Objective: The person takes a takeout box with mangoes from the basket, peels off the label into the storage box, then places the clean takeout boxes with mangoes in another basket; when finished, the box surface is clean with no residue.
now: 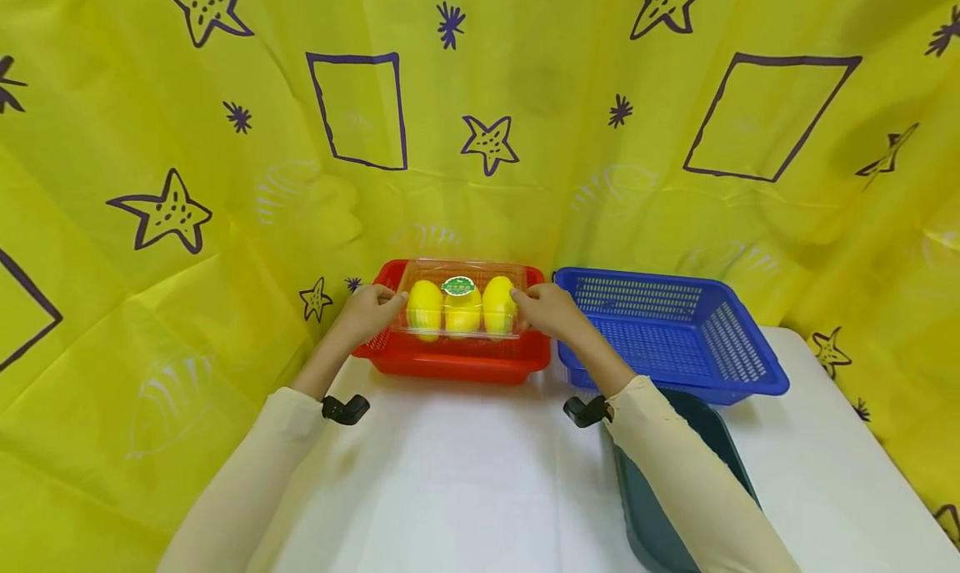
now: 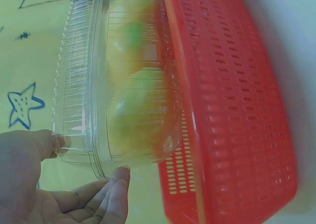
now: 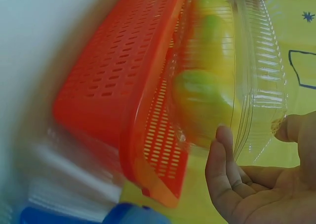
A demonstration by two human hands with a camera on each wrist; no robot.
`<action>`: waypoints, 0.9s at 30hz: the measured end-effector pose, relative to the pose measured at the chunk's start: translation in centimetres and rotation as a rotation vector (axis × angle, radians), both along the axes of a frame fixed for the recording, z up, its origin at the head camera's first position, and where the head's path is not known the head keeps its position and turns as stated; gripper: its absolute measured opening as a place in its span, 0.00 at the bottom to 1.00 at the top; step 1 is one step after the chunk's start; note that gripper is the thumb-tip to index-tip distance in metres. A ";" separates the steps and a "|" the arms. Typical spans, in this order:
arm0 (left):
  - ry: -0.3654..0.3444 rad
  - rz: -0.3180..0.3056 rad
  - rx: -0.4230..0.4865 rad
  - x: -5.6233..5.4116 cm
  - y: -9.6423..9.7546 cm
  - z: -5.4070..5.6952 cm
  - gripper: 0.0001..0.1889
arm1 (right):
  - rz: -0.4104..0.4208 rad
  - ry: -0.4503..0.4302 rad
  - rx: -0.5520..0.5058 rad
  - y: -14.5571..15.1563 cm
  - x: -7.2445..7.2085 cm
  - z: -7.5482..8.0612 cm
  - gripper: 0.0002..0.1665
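Observation:
A clear plastic clamshell box (image 1: 465,334) holds three yellow, mango-like fruits (image 1: 424,302). A green label (image 1: 458,286) sits on the box. The left hand (image 1: 369,313) grips its left end, thumb on one side and fingertips on the other. At the opposite end, the right hand (image 1: 550,309) pinches the box in the same way. Under it is a red perforated basket (image 1: 457,369), and in the wrist views the box (image 2: 81,86) is tilted at the basket's opening, its fruit side towards the basket.
To the right, a blue perforated basket (image 1: 645,339) stands beside the red one on the white table (image 1: 450,464). A dark green tray (image 1: 660,506) lies partly under the right forearm. Behind everything hangs a yellow patterned cloth (image 1: 525,206).

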State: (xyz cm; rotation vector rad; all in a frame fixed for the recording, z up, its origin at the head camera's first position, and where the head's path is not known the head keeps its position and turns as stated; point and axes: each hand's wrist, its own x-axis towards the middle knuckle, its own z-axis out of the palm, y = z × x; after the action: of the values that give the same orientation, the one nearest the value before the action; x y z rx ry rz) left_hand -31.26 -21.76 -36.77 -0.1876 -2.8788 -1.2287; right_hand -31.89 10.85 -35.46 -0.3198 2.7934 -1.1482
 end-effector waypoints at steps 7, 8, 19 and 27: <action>-0.019 0.004 -0.012 2.2 0.9 0.9 0.29 | 0.023 0.023 0.008 1.9 2.0 0.1 0.34; -0.020 0.003 -0.011 2.6 1.0 1.0 0.29 | 0.025 0.024 0.008 2.2 2.4 0.1 0.36; -0.025 -0.019 0.010 5.7 2.5 0.9 0.25 | 0.030 0.034 0.010 4.7 6.4 -0.5 0.40; -0.011 -0.041 0.003 8.1 2.9 0.1 0.24 | 0.013 0.042 0.032 5.6 9.8 -0.8 0.43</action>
State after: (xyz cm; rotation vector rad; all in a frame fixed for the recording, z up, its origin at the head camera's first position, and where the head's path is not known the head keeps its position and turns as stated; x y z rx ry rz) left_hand -23.14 -18.86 -36.67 -0.2417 -2.8960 -1.2442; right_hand -22.12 16.43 -36.29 -0.3627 2.8381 -1.1056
